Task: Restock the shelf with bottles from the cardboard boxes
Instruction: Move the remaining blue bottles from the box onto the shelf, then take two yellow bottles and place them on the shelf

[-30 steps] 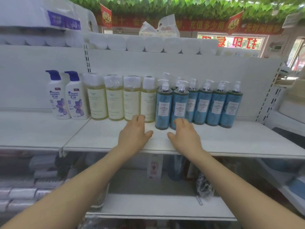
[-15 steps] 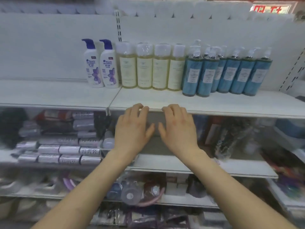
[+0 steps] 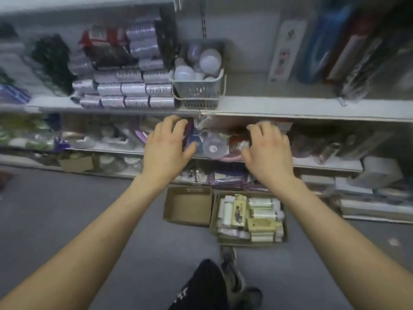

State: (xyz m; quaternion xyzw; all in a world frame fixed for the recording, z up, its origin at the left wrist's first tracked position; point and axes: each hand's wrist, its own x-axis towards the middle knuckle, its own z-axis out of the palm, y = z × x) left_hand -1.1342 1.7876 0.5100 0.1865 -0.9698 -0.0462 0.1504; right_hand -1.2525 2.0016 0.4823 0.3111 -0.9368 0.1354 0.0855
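Bottles [image 3: 259, 213], pale-labelled, lying on their sides in tight rows, with a few yellowish cartons among them, inside the right-hand cardboard box [image 3: 245, 242], open-topped, on the grey floor [image 3: 67, 209] at the foot of the shelving. Just beside it, the left-hand cardboard box [image 3: 188, 205], open, brown inner bottom in full view. Both boxes below and between the two outstretched forearms.

Left hand [image 3: 166, 148]: palm down, fingers loosely curled, thumb spread toward the centre, gripping nothing. Right hand [image 3: 268, 151]: same pose mirrored, fingers bent at the knuckles, nothing held. Both hands in front of the lower shelves, well above the boxes and apart from each other; contact with the goods behind not determinable.

Middle shelf board [image 3: 290, 107], white, above the fingertips. On it, at centre, a grey slotted basket [image 3: 196, 92] holding light bulbs [image 3: 210, 60]. Left of the basket, stacked pale wrapped rolls [image 3: 134, 88] with printed labels. Far right, a blue packet [image 3: 319, 41] upright among dark, blurred packages. Lower shelves crowded with goods too blurred to name.

Near the bottom edge, a dark trouser knee [image 3: 201, 285] and a grey shoe [image 3: 228, 256], toe just short of the full box.
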